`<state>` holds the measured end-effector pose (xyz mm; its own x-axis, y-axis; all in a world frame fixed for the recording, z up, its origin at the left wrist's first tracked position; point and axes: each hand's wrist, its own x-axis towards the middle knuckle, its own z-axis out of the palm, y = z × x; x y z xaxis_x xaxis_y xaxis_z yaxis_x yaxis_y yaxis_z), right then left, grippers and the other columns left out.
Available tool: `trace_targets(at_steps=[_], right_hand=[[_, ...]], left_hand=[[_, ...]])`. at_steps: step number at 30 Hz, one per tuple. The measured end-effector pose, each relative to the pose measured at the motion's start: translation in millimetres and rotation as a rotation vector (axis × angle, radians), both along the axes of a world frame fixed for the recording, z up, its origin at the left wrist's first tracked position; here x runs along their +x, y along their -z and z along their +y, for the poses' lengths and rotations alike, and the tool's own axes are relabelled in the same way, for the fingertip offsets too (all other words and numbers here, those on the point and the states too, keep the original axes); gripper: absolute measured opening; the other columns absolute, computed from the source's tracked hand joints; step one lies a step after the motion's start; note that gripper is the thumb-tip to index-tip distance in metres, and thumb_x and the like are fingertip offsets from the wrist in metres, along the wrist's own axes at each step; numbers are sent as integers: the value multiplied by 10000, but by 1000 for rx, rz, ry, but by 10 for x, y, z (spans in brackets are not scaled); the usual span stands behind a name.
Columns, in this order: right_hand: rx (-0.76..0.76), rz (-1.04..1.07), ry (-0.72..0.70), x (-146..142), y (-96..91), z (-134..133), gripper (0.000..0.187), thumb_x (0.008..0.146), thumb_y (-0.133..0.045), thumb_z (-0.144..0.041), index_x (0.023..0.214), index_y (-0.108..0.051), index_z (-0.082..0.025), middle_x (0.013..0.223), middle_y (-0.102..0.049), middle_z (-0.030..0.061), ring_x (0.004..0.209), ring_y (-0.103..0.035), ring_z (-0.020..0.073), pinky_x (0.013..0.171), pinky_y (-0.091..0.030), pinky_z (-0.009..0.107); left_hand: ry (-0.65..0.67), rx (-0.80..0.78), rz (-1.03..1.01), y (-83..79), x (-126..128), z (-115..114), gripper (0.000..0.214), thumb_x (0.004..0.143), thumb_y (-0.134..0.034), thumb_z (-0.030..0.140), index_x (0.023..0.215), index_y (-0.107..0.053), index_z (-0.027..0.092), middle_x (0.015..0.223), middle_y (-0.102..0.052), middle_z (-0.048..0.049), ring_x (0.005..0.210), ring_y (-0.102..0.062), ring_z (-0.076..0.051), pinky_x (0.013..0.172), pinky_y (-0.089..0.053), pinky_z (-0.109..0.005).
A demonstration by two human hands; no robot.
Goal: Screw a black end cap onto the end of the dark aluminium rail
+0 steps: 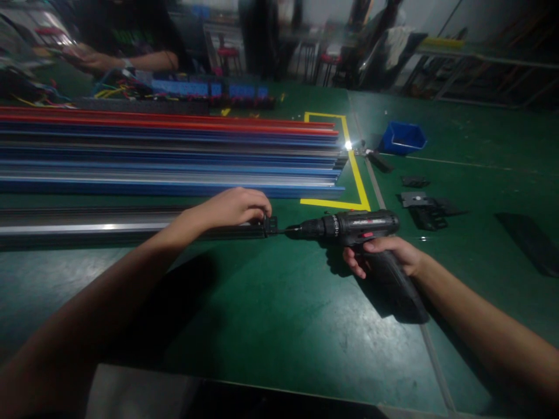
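My right hand (393,256) is wrapped round the handle of a black cordless drill (367,226), which lies level with its chuck pointing left. The thin bit meets, or nearly meets, a black end cap (271,225); I cannot tell whether they touch. That cap sits at the right end of a long dark and silver metal profile (109,227). Over this end rests my left hand (238,206), its bent fingers closed on the cap, with some fingertips hidden behind it.
Red, blue and silver profiles (174,154) lie in a row behind, beside yellow tape (360,183). To the right are a blue bin (402,138) and several black parts (425,212). Across the green table (262,308), a person's arm (151,61) appears near coloured wires (109,87).
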<state>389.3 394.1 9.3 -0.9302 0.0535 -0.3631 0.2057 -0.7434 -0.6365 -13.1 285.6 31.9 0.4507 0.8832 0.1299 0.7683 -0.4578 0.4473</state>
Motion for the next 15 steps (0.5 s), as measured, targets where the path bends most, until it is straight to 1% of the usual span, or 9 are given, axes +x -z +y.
trace_targets(at_steps=[5,15], right_hand=[[44,19,28,-8,-22,-41,304,905,-807,-276,1065,-776,-19,987,-787,142,847,-784,198,786,-647,276],[89,-23,61,24,-8,-43,289,894,-792,-273,1038,-780,-22,949,-782,140,786,-775,201,725,-635,278]], left_hand=[[-6,-4,1,-5,6,3,233,986,-553,227,1014,-783,241,1043,-779,-6,947,-719,-146,874,-502,-254],[4,11,16,-29,21,2,242,973,-542,204,1001,-781,235,1028,-783,-14,928,-718,-147,853,-507,-249]])
